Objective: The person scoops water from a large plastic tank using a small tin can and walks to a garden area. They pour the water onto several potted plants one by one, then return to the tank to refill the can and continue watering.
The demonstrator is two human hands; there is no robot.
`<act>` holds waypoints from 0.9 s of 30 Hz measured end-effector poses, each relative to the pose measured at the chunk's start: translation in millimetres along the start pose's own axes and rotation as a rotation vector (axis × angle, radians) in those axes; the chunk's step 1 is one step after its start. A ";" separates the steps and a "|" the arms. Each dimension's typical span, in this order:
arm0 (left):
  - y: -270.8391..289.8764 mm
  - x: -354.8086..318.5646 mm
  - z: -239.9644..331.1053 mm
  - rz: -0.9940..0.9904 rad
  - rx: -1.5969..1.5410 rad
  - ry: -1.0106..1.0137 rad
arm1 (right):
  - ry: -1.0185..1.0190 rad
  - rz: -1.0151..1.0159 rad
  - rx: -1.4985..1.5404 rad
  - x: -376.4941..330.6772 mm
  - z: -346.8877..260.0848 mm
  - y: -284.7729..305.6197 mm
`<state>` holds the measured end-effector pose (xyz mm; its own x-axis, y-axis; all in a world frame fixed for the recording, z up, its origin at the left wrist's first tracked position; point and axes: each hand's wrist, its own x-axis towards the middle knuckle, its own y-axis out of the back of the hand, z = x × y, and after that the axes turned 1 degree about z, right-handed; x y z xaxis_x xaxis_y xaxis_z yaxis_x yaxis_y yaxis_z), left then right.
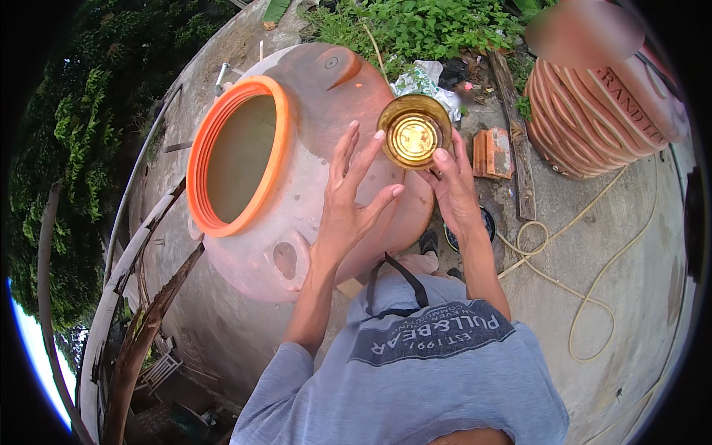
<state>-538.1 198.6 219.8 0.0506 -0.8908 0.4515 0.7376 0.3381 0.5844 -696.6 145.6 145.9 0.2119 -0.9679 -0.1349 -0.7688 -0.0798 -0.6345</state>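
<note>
My right hand (455, 191) holds an amber, see-through cup (415, 137) by its side, thumb at the near rim. The cup's round mouth faces me, and its bottom shines yellow; I see no liquid for certain. My left hand (347, 199) is raised just left of the cup with its fingers spread. Its index fingertip comes close to the cup's rim; whether it touches cannot be told. Behind both hands stands a large pinkish water tank (315, 178) with a threaded orange neck (285, 141). Murky, greenish-brown water (241, 163) shows inside the neck.
A ribbed terracotta-coloured tank (586, 119) stands at the far right. Near it are orange bricks (493, 153), a wooden plank (518, 148) and a looped pale hose (586, 297). A dark round container (486, 222) sits behind my right wrist. Weathered poles (141, 341) rise at the left.
</note>
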 end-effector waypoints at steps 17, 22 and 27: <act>242.6 62.0 -163.5 0.021 0.114 0.569 | 0.432 -0.353 -0.163 40.4 110.0 -122.9; 222.7 85.4 -286.0 -0.205 0.118 0.894 | 0.323 -0.424 -0.130 38.4 113.6 -124.9; 199.4 99.8 -420.9 -0.184 0.556 0.900 | 0.192 -0.430 -0.196 57.3 113.2 -124.8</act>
<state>-102.6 49.3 97.6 0.6149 -0.7616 -0.2046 0.3860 0.0644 0.9202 -520.3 127.1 131.2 0.4338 -0.8624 0.2609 -0.7391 -0.5062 -0.4445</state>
